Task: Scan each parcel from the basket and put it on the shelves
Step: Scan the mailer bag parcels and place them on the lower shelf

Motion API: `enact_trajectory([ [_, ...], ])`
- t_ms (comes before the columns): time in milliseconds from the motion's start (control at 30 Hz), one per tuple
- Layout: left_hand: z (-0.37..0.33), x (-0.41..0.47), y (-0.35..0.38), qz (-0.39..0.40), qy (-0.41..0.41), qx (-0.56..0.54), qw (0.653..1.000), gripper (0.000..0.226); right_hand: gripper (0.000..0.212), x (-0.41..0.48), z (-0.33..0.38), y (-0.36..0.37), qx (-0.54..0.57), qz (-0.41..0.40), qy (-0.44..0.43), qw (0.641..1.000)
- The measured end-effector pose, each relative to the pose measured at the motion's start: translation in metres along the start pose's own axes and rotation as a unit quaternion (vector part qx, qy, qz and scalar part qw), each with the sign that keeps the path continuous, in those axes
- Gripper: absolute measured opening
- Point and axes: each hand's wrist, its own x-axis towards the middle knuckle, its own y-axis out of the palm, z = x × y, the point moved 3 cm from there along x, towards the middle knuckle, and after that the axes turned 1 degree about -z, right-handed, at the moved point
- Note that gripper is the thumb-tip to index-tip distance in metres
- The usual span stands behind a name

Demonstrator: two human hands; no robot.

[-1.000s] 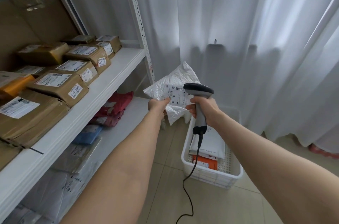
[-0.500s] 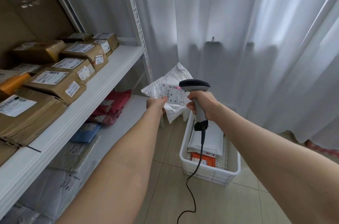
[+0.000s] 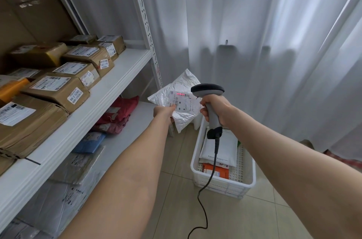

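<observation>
L hand [image 3: 163, 112] pinching white parcel [image 3: 185, 119] by its edge, held in air at 11 o'clock of basket [image 3: 223, 188]. R hand [image 3: 217, 108] wrapped tight round scanner [image 3: 207, 90], at parcel's 3 o'clock; red beam across label [image 3: 183, 100].

The person's long, smooth left forearm [image 3: 127, 170] and right forearm [image 3: 284, 160] are bare, as are the left hand [image 3: 163, 111] and right hand [image 3: 217, 107].

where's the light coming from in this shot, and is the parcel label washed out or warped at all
Head view: backlit by daylight through the white curtain, brightest upper right. Head view: the parcel label is not washed out, a red scan line crosses its barcode, print too small to read. Head view: wide-angle bend leans the shelf upright and swells the left forearm.
</observation>
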Motion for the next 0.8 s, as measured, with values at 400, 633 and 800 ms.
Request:
enact_trajectory([
  [400,0.002,0.007,-0.004,-0.011,0.004,0.014,1.000,0.037,0.004,0.004,-0.002,0.006,0.016,0.000,0.006,1.000],
  [633,0.001,0.009,-0.006,-0.004,-0.005,0.010,1.000,0.037,0.015,0.007,-0.004,0.010,0.043,-0.002,0.020,0.999],
  [800,0.001,0.010,-0.007,-0.001,-0.004,0.013,1.000,0.035,0.013,0.006,-0.003,0.013,0.031,0.005,0.017,0.999],
])
